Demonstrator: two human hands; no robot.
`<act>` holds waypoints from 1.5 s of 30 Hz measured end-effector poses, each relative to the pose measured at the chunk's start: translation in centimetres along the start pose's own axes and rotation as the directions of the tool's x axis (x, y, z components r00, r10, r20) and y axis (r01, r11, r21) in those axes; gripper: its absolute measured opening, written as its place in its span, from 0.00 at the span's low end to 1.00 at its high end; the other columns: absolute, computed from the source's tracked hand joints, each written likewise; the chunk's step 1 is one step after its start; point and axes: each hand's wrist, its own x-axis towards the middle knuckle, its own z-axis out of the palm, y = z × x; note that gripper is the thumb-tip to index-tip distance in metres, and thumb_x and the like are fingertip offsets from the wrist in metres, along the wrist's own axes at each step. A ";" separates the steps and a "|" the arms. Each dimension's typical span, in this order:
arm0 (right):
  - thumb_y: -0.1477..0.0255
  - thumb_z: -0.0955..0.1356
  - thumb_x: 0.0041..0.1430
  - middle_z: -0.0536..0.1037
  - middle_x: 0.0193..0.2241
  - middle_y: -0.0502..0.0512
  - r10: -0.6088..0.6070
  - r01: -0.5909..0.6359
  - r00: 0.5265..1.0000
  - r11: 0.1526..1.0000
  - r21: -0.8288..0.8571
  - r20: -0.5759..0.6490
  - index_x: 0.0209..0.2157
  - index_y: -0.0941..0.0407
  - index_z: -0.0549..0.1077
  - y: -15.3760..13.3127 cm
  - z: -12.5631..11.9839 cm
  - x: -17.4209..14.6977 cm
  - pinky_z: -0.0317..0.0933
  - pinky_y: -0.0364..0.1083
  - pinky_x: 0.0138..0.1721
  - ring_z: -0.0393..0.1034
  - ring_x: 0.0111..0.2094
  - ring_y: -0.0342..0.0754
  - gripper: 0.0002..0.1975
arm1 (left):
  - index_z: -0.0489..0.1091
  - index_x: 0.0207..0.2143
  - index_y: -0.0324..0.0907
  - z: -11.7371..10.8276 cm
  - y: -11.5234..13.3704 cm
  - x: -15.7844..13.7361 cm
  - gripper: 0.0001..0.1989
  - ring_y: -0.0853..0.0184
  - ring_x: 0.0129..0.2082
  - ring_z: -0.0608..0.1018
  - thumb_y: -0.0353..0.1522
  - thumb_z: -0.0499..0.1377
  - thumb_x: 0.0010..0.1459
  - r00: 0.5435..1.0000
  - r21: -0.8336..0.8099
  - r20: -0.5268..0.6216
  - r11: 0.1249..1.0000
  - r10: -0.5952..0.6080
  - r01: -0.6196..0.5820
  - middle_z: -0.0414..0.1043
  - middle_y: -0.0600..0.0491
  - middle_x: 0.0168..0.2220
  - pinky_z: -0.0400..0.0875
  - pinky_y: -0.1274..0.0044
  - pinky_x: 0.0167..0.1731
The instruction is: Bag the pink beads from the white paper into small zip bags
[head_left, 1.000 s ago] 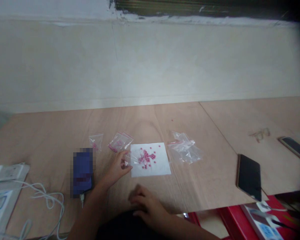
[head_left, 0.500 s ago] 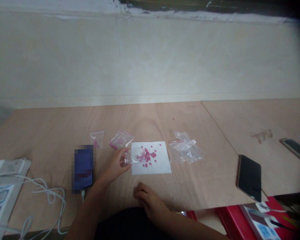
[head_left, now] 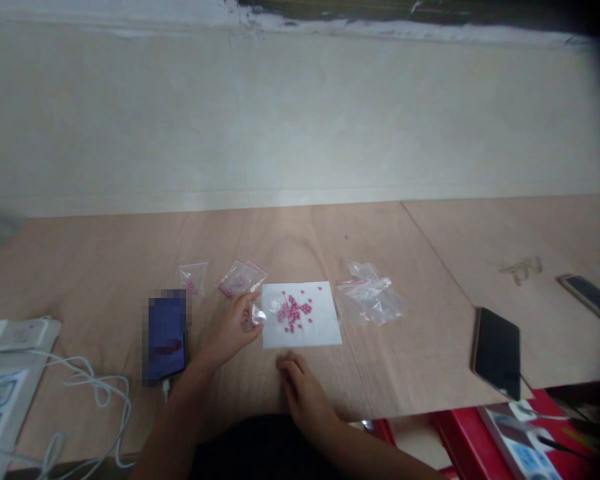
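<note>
My left hand (head_left: 236,325) is closed on a small clear plastic bag (head_left: 258,311), at the left edge of a white sheet of paper (head_left: 325,328). Small pink beads (head_left: 293,311) lie clustered on the sheet, with several scattered singly around the heap. Just in front of the paper's near edge, my right hand (head_left: 303,383) rests low with its fingers curled together. Whether anything is between those fingertips is hidden. Behind my left hand lie zip bags with pink beads inside (head_left: 240,279), and another such bag (head_left: 193,277) sits further left.
Crumpled clear bags (head_left: 373,293) lie right of the paper. A phone with a cable (head_left: 166,337) is beside my left forearm, near a white power strip (head_left: 17,373). Further right are a dark phone (head_left: 497,353), a second phone (head_left: 590,300) and rubber bands (head_left: 523,270).
My right hand has moved slightly forward and right, toward the paper. The bag in my left hand has drawn back from over the beads and looks more bunched.
</note>
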 end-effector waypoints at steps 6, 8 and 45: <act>0.82 0.60 0.55 0.70 0.31 0.54 0.041 -0.044 0.998 0.998 -0.046 -0.051 0.30 0.56 0.68 -0.1 -0.8 0.8 0.62 0.45 0.36 0.66 0.33 0.46 0.09 | 0.60 0.49 0.43 0.4 -0.2 0.2 0.24 0.64 0.43 0.70 0.28 0.58 0.47 1.000 -0.037 -0.019 0.999 0.019 -0.019 0.60 0.48 0.47 0.72 0.71 0.39; 0.80 0.61 0.55 0.71 0.30 0.54 0.061 -0.070 0.990 0.995 -0.072 -0.125 0.30 0.56 0.69 0.0 -1.7 1.7 0.62 0.45 0.35 0.66 0.32 0.46 0.07 | 0.60 0.49 0.43 0.5 -0.3 0.2 0.24 0.64 0.43 0.70 0.28 0.58 0.48 1.000 -0.039 -0.019 0.999 0.013 -0.013 0.60 0.48 0.48 0.71 0.72 0.39; 0.74 0.64 0.52 0.71 0.32 0.57 0.085 -0.111 0.910 0.993 -0.041 -0.405 0.35 0.58 0.72 0.6 -4.8 8.5 0.62 0.47 0.33 0.65 0.30 0.48 0.09 | 0.66 0.41 0.44 0.0 1.6 1.8 0.14 0.71 0.33 0.70 0.30 0.58 0.49 0.999 -0.077 -0.047 0.997 -0.014 0.010 0.61 0.54 0.39 0.73 0.76 0.33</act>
